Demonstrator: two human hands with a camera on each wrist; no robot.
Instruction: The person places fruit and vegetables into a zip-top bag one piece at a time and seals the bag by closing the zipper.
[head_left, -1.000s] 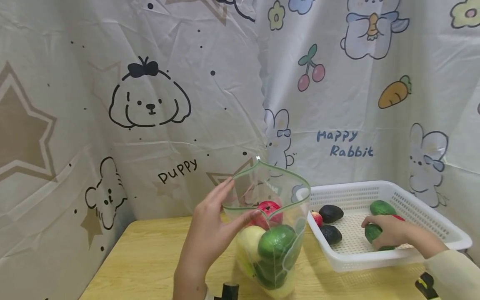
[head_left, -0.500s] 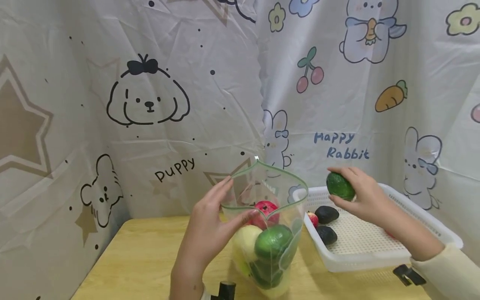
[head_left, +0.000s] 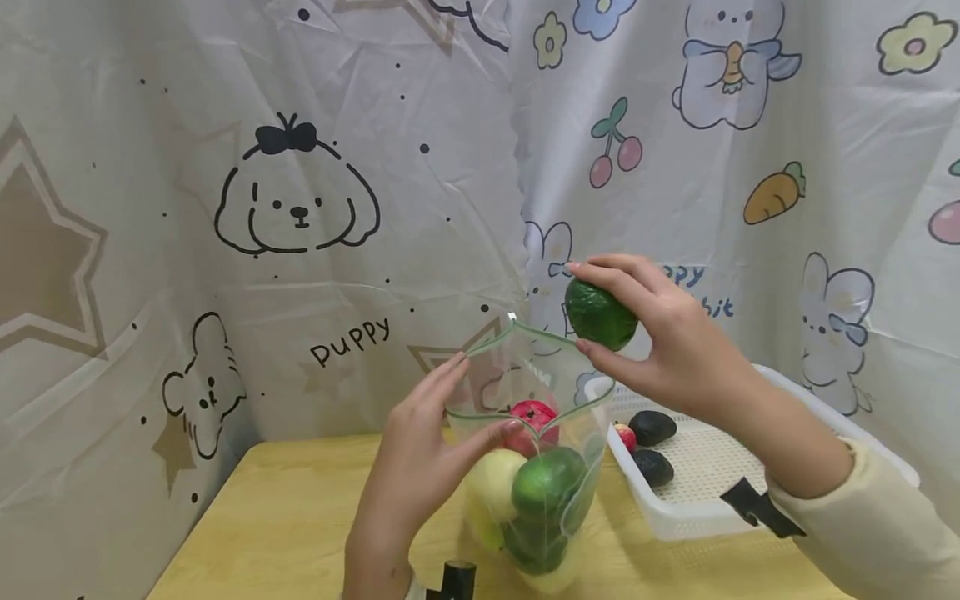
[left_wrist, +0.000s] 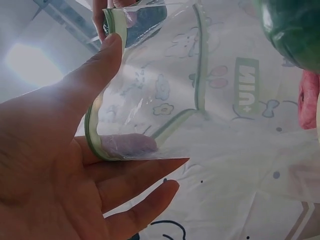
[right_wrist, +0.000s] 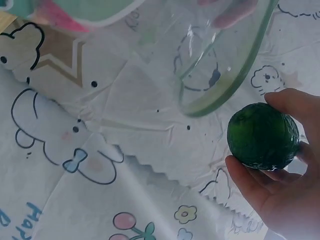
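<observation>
Right hand [head_left: 663, 333] on my head feed: thumb and fingers pinching a green avocado [head_left: 600, 315], held up at the far right of the plastic bag's [head_left: 581, 433] mouth. Right wrist feed shows a gap between it and the green rim [right_wrist: 200, 111], so I don't count it as over the opening. Biggest risk, I'd say: grip released too early, fruit goes down outside, between bag and white basket [head_left: 667, 527], onto the table [head_left: 247, 517].

Second: the right thumb hangs low by the rim; can't tell from here if it touches. If it snags, the bag could get dragged or folded.

Left hand [head_left: 420, 458]: thumb and fingers spread, thumb at the near edge, fingertips at the left, keeping the mouth apart. Slack there would likely let the soft film cave in.

Third: the avocado looks smooth and rests on fingertips, not palm, so I'd flag a slip.

Fourth: the red fruit [head_left: 536, 417] already sits high, atop the pale fruit [head_left: 495, 479] and the bagged green one [head_left: 551, 483]. A hard drop there could bounce, or tip the stack, since film alone seems weak support.
</observation>
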